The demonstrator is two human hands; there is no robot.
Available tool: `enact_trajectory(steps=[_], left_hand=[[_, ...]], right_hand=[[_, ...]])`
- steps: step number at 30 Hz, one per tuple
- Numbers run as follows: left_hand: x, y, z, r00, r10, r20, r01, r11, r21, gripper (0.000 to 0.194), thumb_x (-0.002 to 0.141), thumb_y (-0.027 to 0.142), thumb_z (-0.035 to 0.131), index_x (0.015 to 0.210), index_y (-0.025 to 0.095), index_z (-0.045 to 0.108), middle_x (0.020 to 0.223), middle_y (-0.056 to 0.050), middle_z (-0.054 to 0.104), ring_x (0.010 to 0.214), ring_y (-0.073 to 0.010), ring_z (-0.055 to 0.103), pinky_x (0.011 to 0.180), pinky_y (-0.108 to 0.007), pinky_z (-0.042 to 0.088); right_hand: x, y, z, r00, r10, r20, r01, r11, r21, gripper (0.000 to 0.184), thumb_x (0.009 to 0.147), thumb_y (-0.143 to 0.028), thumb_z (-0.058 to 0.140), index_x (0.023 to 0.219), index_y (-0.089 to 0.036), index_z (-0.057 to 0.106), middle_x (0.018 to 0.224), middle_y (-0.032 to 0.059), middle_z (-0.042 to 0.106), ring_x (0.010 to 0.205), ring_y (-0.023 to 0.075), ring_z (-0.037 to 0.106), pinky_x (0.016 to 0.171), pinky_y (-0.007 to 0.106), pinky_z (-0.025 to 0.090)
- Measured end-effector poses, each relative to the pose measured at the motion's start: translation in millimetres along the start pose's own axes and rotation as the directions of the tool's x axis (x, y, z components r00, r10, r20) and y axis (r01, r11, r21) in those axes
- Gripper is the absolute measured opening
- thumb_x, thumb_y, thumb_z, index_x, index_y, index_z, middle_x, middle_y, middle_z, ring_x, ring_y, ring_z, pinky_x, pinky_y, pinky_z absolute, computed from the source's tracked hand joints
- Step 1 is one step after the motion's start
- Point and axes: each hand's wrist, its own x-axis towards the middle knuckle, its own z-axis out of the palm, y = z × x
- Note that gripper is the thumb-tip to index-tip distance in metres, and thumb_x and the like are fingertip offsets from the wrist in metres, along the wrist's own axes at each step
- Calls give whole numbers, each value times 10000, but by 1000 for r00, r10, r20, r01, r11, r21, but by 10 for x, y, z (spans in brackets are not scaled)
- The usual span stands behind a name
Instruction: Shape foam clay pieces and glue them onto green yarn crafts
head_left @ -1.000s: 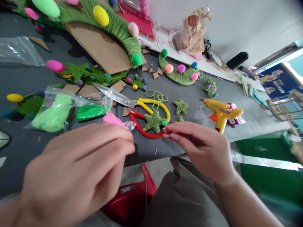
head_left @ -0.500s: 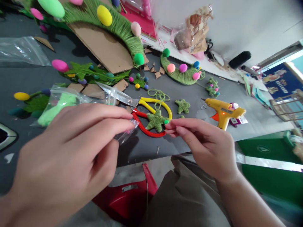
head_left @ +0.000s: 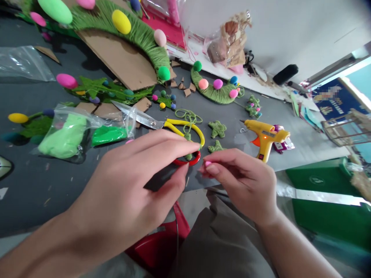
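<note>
My right hand (head_left: 246, 183) is closed in a pinch on a small piece of pink clay (head_left: 208, 164). Close by on its left, my left hand (head_left: 130, 185) hovers with thumb and forefinger apart, and I see nothing held between them. Under those fingers lie scissors (head_left: 199, 129) with yellow and red handles. A green yarn star (head_left: 188, 156) rests on the handles, mostly hidden by my left hand. Two more yarn stars, one upper (head_left: 217, 129) and one lower (head_left: 215, 146), lie just beyond my right fingertips. Left of the scissors are bags of light green clay (head_left: 65, 135) and darker green clay (head_left: 108, 135).
A yellow glue gun (head_left: 263, 135) with a lit orange light stands on the right. Behind are a yarn-wrapped crescent (head_left: 220, 94) with coloured balls, a larger green wrapped arc (head_left: 139, 42) and cardboard (head_left: 116, 58). A green bin (head_left: 315, 173) stands past the table's right edge.
My left hand has let go of the small clear bag and moved right, over the scissor handles and star. Pink clay now shows in my right fingers. The view has shifted slightly.
</note>
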Motion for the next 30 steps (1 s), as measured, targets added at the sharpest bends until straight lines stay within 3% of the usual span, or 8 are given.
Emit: enact_trajectory(steps=[4,11,17,20,24,28,30], left_hand=[[27,34,12,998,46,40,-45,999,-31,289,995,135,642,1259,239,696,1244,-2,774,1112,-141,748,963,-204,619],[61,6,37,991,112,70,-110,993,-35,180,1040,225,648,1208,238,712,1195,2,768,1034,-118,744,951,-163,583],[-78,-211,-256,997,-6,81,-11,979,202,356,1001,282,697,1351,330,655,1401,45,681,1244,-216,666,1132,-347,504],[-204,-310,-322,991,-15,136,-24,960,278,464,987,261,620,1449,311,601,1533,6,629,1407,-298,592,1223,-463,427],[-304,-410,-304,978,13,210,-89,930,358,538,967,133,498,1496,208,557,1556,-66,619,1491,-326,528,1318,-536,290],[-282,-451,-291,985,56,161,-114,919,378,312,1030,170,501,1288,237,662,1308,-44,746,1277,-301,665,1165,-534,465],[-254,-425,-299,985,78,153,-129,922,366,224,1062,196,518,1197,269,680,1208,-9,775,1201,-272,699,1134,-520,482]], right_hand=[[47,-43,-9,1000,5,-25,-4,999,50,65,883,-166,840,872,-224,814,810,-37,808,706,84,719,679,164,586],[34,-74,30,994,85,66,-96,977,190,118,929,-248,800,830,-186,812,739,-9,750,659,83,644,613,170,540],[26,-77,64,990,138,32,-142,980,139,43,900,-241,839,932,-223,817,832,-5,812,689,102,736,616,165,601],[42,-43,110,998,61,31,-63,997,50,75,912,-198,812,973,-241,806,889,12,817,749,139,756,684,233,642],[76,-9,215,979,-138,152,142,990,-20,160,933,-110,754,1010,-237,813,957,35,811,860,155,754,807,284,638],[93,-12,311,975,-160,157,172,983,-67,134,930,-112,756,1014,-194,822,960,52,802,864,144,754,797,258,619],[89,-24,325,973,-166,163,180,981,-76,115,930,-127,762,1020,-170,820,961,64,797,861,140,747,790,249,608]])
